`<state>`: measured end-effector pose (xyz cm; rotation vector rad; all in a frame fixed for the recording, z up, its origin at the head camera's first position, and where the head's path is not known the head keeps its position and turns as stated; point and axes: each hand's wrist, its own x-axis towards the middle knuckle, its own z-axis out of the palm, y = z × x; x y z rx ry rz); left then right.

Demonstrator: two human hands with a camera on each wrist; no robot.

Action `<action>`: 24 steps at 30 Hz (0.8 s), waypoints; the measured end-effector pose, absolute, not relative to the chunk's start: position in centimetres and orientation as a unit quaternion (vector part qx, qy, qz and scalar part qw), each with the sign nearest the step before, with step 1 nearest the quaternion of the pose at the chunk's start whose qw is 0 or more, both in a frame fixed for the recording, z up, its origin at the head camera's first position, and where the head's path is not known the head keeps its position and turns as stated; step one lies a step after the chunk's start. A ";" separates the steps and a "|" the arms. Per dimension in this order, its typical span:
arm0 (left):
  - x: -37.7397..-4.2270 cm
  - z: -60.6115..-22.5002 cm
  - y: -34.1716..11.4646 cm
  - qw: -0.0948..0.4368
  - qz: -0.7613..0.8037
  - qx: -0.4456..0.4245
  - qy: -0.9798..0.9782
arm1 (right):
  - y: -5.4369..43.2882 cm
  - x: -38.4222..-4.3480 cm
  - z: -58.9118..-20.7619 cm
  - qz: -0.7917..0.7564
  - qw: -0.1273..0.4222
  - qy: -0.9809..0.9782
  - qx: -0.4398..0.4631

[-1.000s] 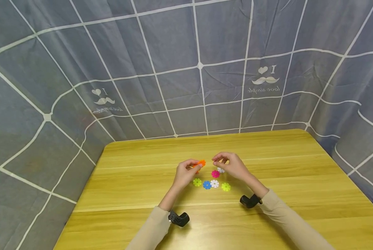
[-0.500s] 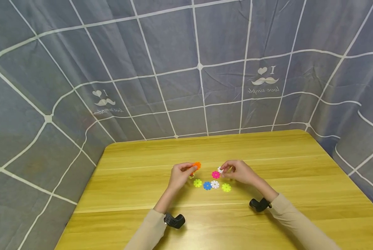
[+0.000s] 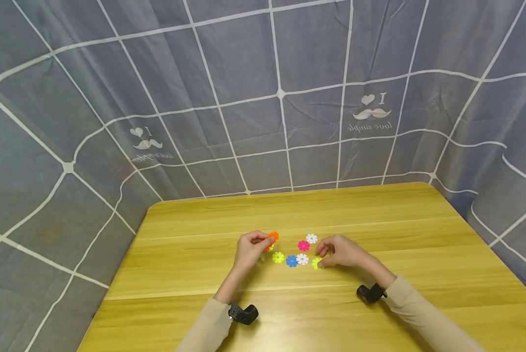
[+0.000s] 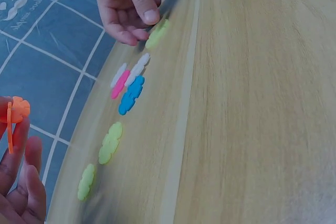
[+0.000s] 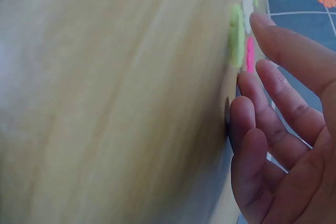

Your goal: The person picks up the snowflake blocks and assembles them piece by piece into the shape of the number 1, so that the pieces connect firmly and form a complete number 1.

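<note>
My left hand (image 3: 248, 250) pinches orange flower-shaped discs (image 3: 274, 236) above the table. In the left wrist view two orange discs (image 4: 20, 108) stand at an angle to each other, joined. My right hand (image 3: 342, 251) reaches low over the rightmost yellow-green flower disc (image 3: 315, 263), fingertips right at its edge. Thumb and fingers stand apart around that disc (image 5: 236, 38) in the right wrist view. Between the hands lie a pink disc (image 3: 304, 245), a white disc (image 3: 311, 238), another white disc (image 3: 302, 259) touching a blue disc (image 3: 291, 261), and a yellow-green disc (image 3: 278, 257).
One more yellow-green disc (image 4: 86, 182) lies by my left hand, partly hidden in the head view. The wooden table (image 3: 192, 264) ends at a grey curtain (image 3: 245, 122) with white lines. Black wrist cameras sit on both wrists, the left camera (image 3: 243, 314) lower down.
My right hand has moved away from the left one, rightward and nearer to me, to the rightmost yellow-green disc. The left hand has drifted left with the orange discs.
</note>
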<state>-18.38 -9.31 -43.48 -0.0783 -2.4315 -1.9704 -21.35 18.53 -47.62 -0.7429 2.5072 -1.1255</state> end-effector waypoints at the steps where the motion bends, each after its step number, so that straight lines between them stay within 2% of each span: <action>1: -18.4 -43.6 -9.4 0.005 -0.629 -0.024 -0.777 | 18.5 -21.3 -47.7 -0.388 0.146 0.873 -0.257; 12: -20.1 -47.4 -10.0 0.010 -0.621 -0.014 -0.783 | 18.0 -20.9 -47.9 -0.330 0.130 0.900 -0.255; 24: -20.1 -47.9 -10.3 0.001 -0.628 -0.018 -0.778 | 18.1 -21.0 -47.4 -0.334 0.128 0.896 -0.262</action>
